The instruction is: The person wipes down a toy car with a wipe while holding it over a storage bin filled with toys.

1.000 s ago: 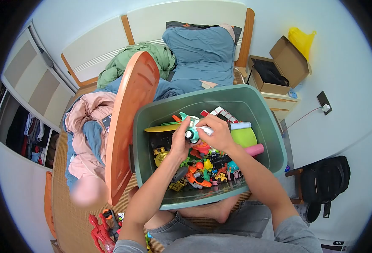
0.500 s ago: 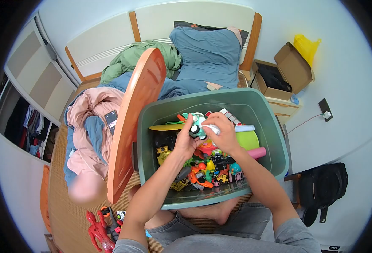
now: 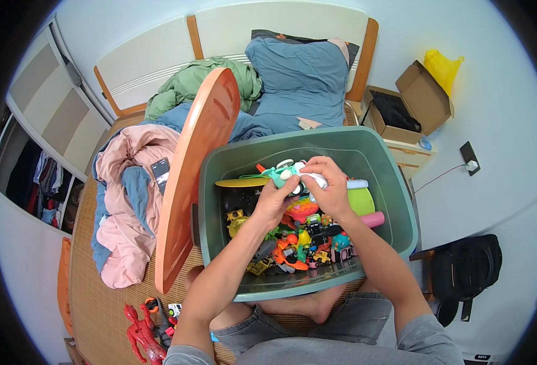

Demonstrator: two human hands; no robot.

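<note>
My left hand [image 3: 271,204] is closed around a small mint-green and white toy vehicle [image 3: 278,176] with round white wheels, held above the open green bin [image 3: 396,201]. Thumb and fingers of my right hand [image 3: 331,187] pinch at the toy's right end, where a white piece [image 3: 318,180] shows. Whether that piece is part of the toy or separate, I cannot tell. Below both hands lies a heap of toys, among them an orange toy [image 3: 289,257], a pink cylinder [image 3: 373,219] and a lime-green piece [image 3: 360,202].
An orange lid [image 3: 198,176] stands on edge against the bin's left side. A red figure [image 3: 142,333] lies on the mat at lower left. Pink bedding [image 3: 128,243] with a phone [image 3: 160,173] is beyond the lid. At right are an open cardboard box [image 3: 396,125] and a black bag [image 3: 467,267].
The toy vehicle has turned in my hands, its wheels now facing differently. My right hand has shifted slightly right and up with the white piece. Bin and lid stay put.
</note>
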